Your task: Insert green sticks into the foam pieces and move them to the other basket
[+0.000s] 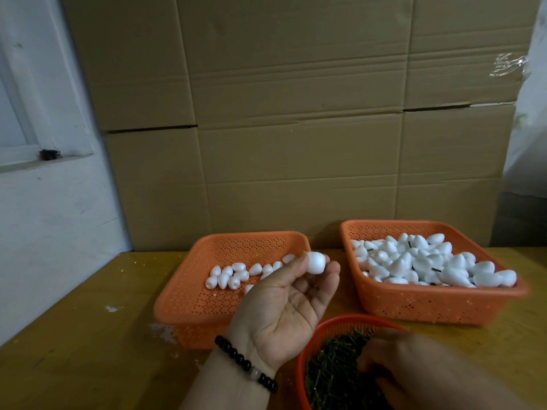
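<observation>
Both hands work over the bench [88, 335]: my left hand [284, 306], palm up, pinches a white foam piece [316, 263] above the left orange basket [183, 303]; my right hand [414, 368] curls into green sticks [331, 371] in the round red basket [305, 350], grip unclear.

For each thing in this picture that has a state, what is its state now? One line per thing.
left hand: palm up, fingertips pinching one foam piece
foam piece: held above the table, no stick visible in it
right hand: down in the stick basket; fingers hidden
stick basket: holds many green sticks
left basket: few foam pieces, mostly bare
right basket: heaped with foam pieces, some showing sticks
</observation>
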Motion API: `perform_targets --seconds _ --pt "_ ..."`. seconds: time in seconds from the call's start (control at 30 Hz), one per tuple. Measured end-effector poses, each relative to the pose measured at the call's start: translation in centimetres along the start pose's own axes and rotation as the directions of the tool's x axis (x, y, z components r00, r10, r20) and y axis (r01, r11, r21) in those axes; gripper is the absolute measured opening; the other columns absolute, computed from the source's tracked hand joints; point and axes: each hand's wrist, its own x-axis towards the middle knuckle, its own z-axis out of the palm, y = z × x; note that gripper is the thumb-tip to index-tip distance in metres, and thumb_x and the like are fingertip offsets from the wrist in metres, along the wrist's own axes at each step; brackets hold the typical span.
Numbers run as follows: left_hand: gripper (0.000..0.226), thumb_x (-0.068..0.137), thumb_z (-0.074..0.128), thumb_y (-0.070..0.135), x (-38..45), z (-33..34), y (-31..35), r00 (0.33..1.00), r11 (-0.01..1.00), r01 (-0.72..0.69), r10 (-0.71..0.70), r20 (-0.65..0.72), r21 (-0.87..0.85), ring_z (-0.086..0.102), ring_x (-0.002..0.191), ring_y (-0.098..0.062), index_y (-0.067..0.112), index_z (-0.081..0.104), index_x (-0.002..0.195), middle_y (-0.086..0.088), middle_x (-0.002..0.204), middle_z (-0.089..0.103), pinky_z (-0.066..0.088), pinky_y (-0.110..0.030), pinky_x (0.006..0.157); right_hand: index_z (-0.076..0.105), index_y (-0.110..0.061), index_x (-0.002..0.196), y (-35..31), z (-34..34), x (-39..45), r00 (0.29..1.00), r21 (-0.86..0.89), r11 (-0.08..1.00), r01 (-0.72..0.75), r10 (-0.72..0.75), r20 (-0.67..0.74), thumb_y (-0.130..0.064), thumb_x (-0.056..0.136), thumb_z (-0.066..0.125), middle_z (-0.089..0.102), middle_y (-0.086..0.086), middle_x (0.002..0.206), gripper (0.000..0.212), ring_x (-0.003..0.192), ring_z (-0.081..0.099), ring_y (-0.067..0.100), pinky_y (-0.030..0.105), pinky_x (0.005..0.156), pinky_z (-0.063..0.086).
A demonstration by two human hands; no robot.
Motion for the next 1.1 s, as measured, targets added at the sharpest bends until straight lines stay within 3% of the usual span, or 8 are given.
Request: perform_targets --seconds 0.17,0.37,0.53,0.73,0.87,0.97,1.03,1.1 --pt "0.062 0.06 0.074 0.004 -0.1 0.0 -0.1 1.0 1.0 -0.017 0.017 -0.007 0.008 0.071 0.08 -0.029 -0.005 0.056 0.118 -0.019 0.093 0.069 0.059 -0.034 0.059 0.054 -0.042 0.121 0.2 0.0 0.1 1.0 0.012 1.0 -0.012 0.012 0.007 -0.045 0.091 0.052 0.05 -0.024 0.115 0.03 0.105 0.054 -0.001 0.02 0.091 0.046" --pt "0.041 0.057 0.076 0.005 -0.2 0.1 -0.5 0.999 0.997 -0.041 0.043 -0.029 0.059 0.07 0.068 -0.024 -0.003 0.062 0.095 -0.015 0.079 0.069 0.057 -0.027 0.052 0.058 -0.046 0.113 0.2 -0.4 0.1 0.998 0.033 0.997 -0.065 0.064 0.021 -0.051 0.087 0.057 0.067 -0.016 0.105 0.027 0.094 0.062 0.001 0.02 0.085 0.05" --pt "0.034 0.056 0.077 0.007 -0.1 0.0 -1.0 0.996 0.967 -0.08 0.086 -0.016 0.242 0.065 0.063 -0.016 0.009 0.062 0.086 -0.008 0.074 0.067 0.049 -0.02 0.046 0.06 -0.041 0.105 0.1 -0.5 -0.2 0.995 0.048 0.995 -0.088 0.091 -0.048 -0.056 0.082 0.058 0.066 -0.018 0.092 0.027 0.084 0.062 0.0 0.02 0.078 0.052" --pt "0.034 0.059 0.073 -0.006 0.1 -0.2 -1.7 0.966 0.858 -0.245 0.257 0.037 0.451 0.064 0.062 -0.012 0.009 0.063 0.088 -0.006 0.075 0.067 0.051 -0.021 0.052 0.059 -0.037 0.096 -0.3 -0.8 -0.5 0.988 0.07 0.995 -0.076 0.085 -0.132 -0.051 0.079 0.055 0.054 -0.027 0.077 0.022 0.081 0.06 -0.002 0.017 0.072 0.05" --pt "0.031 0.072 0.07 -0.013 0.1 -0.5 -2.1 0.931 0.737 -0.325 0.359 0.064 0.593 0.066 0.068 -0.011 0.011 0.069 0.09 -0.005 0.086 0.069 0.052 -0.023 0.059 0.063 -0.029 0.084 -0.5 -1.1 -0.5 0.98 0.128 0.986 -0.111 0.13 -0.15 -0.043 0.072 0.055 0.065 -0.015 0.079 0.02 0.077 0.063 0.006 0.022 0.069 0.051" --pt "0.033 0.076 0.068 -0.012 0.1 -0.6 -2.3 0.901 0.638 -0.381 0.42 0.112 0.669 0.065 0.075 -0.011 0.015 0.071 0.095 -0.006 0.096 0.069 0.052 -0.025 0.067 0.057 -0.034 0.07 -0.6 -1.3 -0.7 0.97 0.24 0.966 -0.094 0.144 -0.197 -0.035 0.065 0.057 0.066 -0.009 0.07 0.005 0.067 0.063 0.006 0.023 0.06 0.051" --pt "0.037 0.079 0.065 -0.011 0.1 -0.6 -2.4 0.896 0.628 -0.392 0.426 0.125 0.672 0.066 0.079 -0.011 0.017 0.07 0.103 -0.008 0.105 0.068 0.053 -0.027 0.071 0.053 -0.038 0.064 -0.9 -1.3 -0.9 0.957 0.294 0.954 -0.056 0.135 -0.258 -0.029 0.064 0.063 0.067 -0.011 0.067 0.013 0.062 0.063 0.004 0.022 0.054 0.05" --pt "0.038 0.084 0.061 -0.009 0.0 -0.4 -2.5 0.912 0.681 -0.378 0.391 0.125 0.627 0.067 0.082 -0.013 0.017 0.065 0.112 -0.01 0.109 0.068 0.054 -0.028 0.072 0.054 -0.035 0.063 -0.8 -1.1 -0.9 0.923 0.287 0.958 0.0 0.11 -0.369 -0.02 0.061 0.07 0.065 -0.011 0.063 0.022 0.054 0.061 0.001 0.02 0.048 0.048"
